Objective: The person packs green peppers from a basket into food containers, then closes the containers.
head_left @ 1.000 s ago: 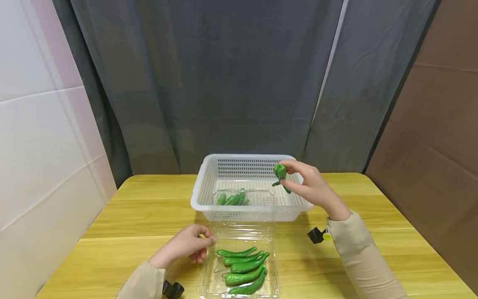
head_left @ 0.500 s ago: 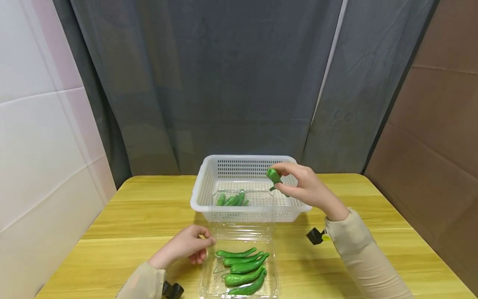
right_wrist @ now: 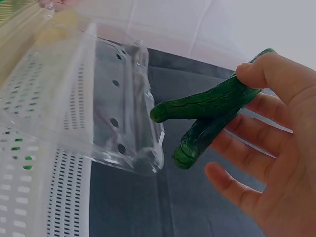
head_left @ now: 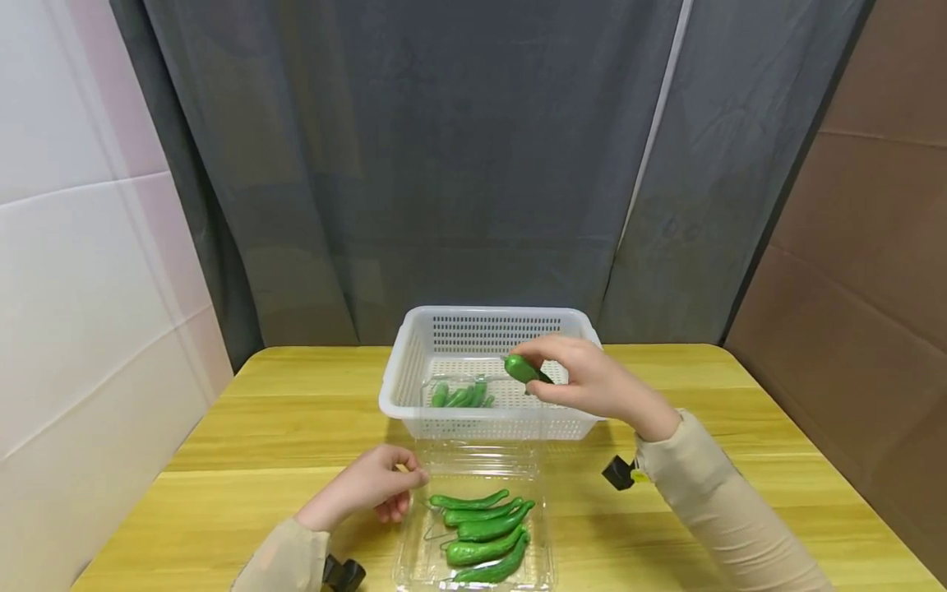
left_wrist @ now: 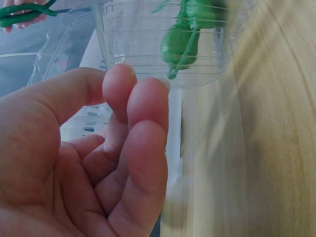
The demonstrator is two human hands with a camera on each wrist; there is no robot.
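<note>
Yellow wooden table [head_left: 244, 460] in front of a grey curtain [head_left: 444, 164], with a white wall panel to the left and brown board to the right. At the far middle of the table, a white perforated basket [head_left: 414, 362], a few green peppers [head_left: 460, 395] lying at its front left. Just in front of the basket, a clear plastic clamshell tray [head_left: 414, 559] with its lid raised toward the basket, five green peppers [head_left: 484, 530] lined up inside. Over the basket's front right part, right hand [head_left: 584, 382] raised, thumb and fingertips pinched on green peppers [head_left: 524, 369]; from the right wrist view, two peppers [right_wrist: 207, 116] crossed between thumb and fingers, close beside the clear lid's edge [right_wrist: 143, 108]. At the tray's left edge, left hand [head_left: 366, 485] resting on the table, fingers loosely curled with the fingertips against the tray wall [left_wrist: 163, 49], nothing gripped. Beige sleeves on both arms, a small black camera at each wrist.
</note>
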